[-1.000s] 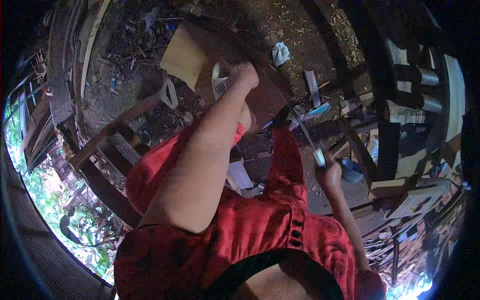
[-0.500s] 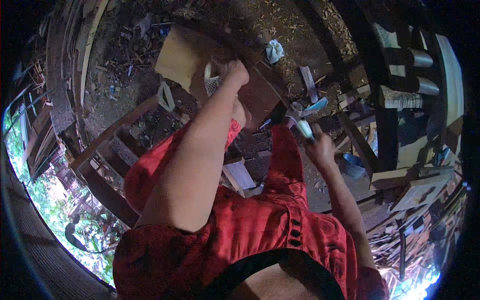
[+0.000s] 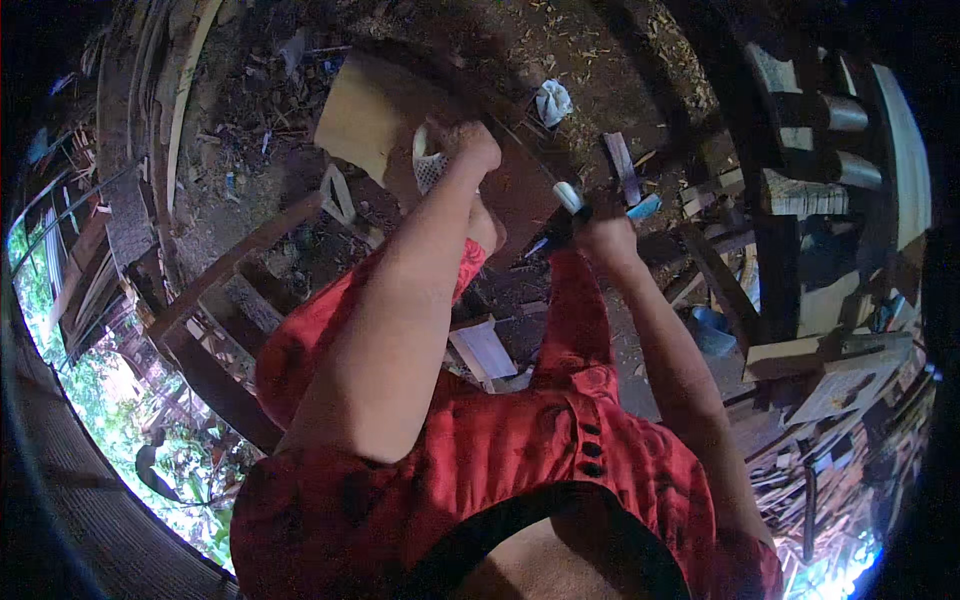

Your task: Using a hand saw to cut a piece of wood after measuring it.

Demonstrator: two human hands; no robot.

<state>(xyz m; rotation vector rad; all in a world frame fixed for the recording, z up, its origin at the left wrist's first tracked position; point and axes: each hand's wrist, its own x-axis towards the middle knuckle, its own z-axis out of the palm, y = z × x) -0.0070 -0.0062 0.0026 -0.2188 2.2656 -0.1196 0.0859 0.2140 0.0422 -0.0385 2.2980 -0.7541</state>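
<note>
Overhead view of a person in red patterned clothing (image 3: 500, 440), one foot in a white perforated shoe (image 3: 431, 174) resting on a flat, tan-to-brown wooden board (image 3: 358, 112). The board lies ahead of the person, low above the littered earth floor (image 3: 225, 130); its near left corner is brightly lit, the remainder shaded. The left hand (image 3: 478, 146) is bent down over the board, just beside the shoe; its fingers are hidden beneath it, so whether they press flat or pinch the board cannot be told. The right hand (image 3: 608, 240) is wrapped around the rear of a white-handled tool (image 3: 567, 196), the pale grip projecting beyond the fist toward the board's right side. A thin line continues from the grip along the board; it is probably a saw blade, though hard to separate from the board's edge. The step in hand appears to be a sawing stroke, with foot and left arm serving as clamp. The next move would call for a steady pull along the same line, the board held firm. To the right lie a crumpled white cloth-like scrap (image 3: 552, 102) and a short, pale wooden strip (image 3: 620, 165).
</note>
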